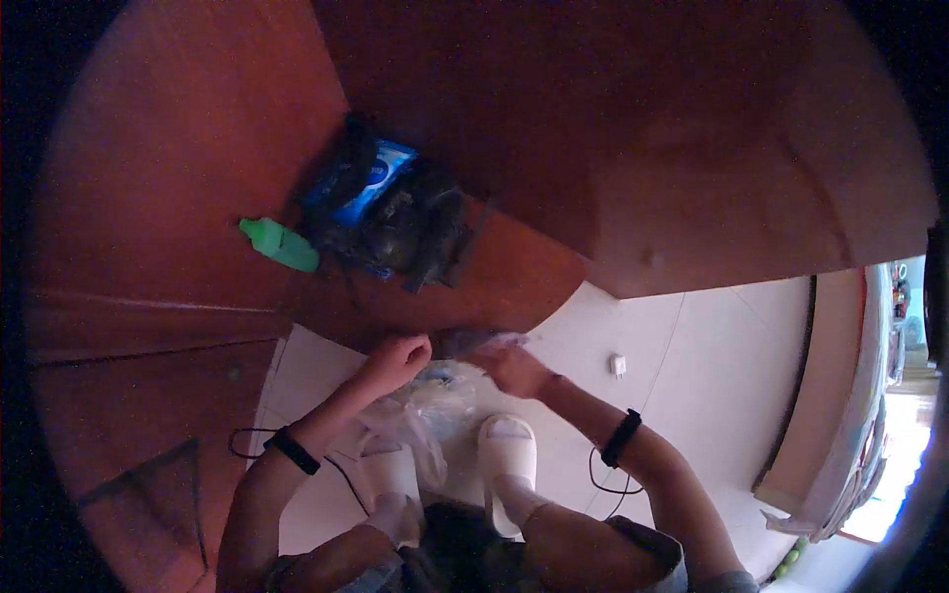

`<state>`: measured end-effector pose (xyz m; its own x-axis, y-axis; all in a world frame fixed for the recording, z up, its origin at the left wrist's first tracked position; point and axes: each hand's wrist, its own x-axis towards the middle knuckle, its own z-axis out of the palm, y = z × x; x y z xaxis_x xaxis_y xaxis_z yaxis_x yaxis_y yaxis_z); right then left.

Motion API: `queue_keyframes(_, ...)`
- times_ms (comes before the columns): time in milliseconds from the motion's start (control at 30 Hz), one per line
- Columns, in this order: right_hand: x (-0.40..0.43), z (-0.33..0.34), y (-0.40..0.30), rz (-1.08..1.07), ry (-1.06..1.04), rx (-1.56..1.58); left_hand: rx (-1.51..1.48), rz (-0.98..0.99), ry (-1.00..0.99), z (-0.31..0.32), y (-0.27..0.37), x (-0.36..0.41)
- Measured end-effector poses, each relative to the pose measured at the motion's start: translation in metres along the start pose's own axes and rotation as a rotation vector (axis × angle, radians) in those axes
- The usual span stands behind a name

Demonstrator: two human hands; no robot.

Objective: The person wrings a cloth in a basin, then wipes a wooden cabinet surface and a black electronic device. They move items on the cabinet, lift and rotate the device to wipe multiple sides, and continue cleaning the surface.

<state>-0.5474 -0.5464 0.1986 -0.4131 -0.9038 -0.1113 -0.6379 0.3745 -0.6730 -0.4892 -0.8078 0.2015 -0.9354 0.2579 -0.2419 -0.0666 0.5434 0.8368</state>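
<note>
My right hand (511, 368) grips a thin, crumpled piece of translucent plastic (485, 342), blurred, at the front edge of a low reddish-brown wooden shelf (526, 263). Just left of it, my left hand (397, 365) is curled with its fingertips near the plastic; whether it pinches any of it cannot be told. Below both hands a translucent plastic bag (441, 400) lies on the floor between my feet, its contents unclear. Black plastic bags (404, 230) and a blue printed packet (378, 178) are heaped in the shelf's dark corner. Left of them lies a green bottle (285, 248).
Tall wooden panels (185, 148) stand left and ahead. A white plug adapter (617, 365) lies on the pale tiled floor (712, 370). White slippers (508, 452) are on my feet. Black wristbands (621, 437) with thin cables circle both forearms. At the far right is a bed-like edge (830, 385).
</note>
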Motion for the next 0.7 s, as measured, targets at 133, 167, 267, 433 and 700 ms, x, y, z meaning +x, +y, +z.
queue_keyframes(133, -0.033, -0.014, 0.092, 0.037, 0.426, -0.167, -0.110, 0.089, 0.071, 0.013, -0.009, 0.006)
queue_keyframes(167, -0.043, -0.030, 0.114, 0.132, 0.443, -0.068, -0.136, 0.124, 0.097, 0.016, -0.009, 0.009)
queue_keyframes(267, -0.042, -0.080, 0.109, 0.336, 0.502, -0.067, -0.102, 0.139, 0.131, 0.013, -0.014, -0.002)
queue_keyframes(433, -0.038, -0.058, 0.104, 0.253, 0.573, -0.379, -0.266, 0.020, 0.000, 0.003, -0.003, 0.002)
queue_keyframes(700, 0.012, -0.018, 0.000, 0.120, -0.271, -0.194, -0.306, -0.087, 0.384, -0.034, -0.020, 0.006)
